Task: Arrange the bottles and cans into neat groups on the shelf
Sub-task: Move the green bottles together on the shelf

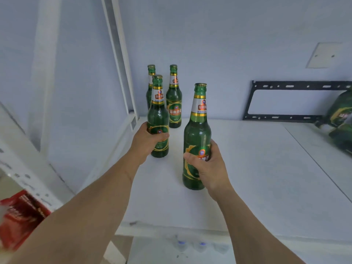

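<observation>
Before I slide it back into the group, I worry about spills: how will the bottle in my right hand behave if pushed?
The bottle looks tall and narrow-based, so a push up high would probably tip it. It appears to be glass, likely fragile and slick. The right hand holds it low, which should steady it.

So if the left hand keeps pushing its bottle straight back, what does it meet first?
Probably the back-left green beer bottle, directly behind the held bottle in the left hand; the gap between them is unclear.

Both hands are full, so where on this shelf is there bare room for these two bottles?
Bare shelf runs from the right-hand bottle to the green pack. The back-left corner by the two standing bottles is crowded.
</observation>
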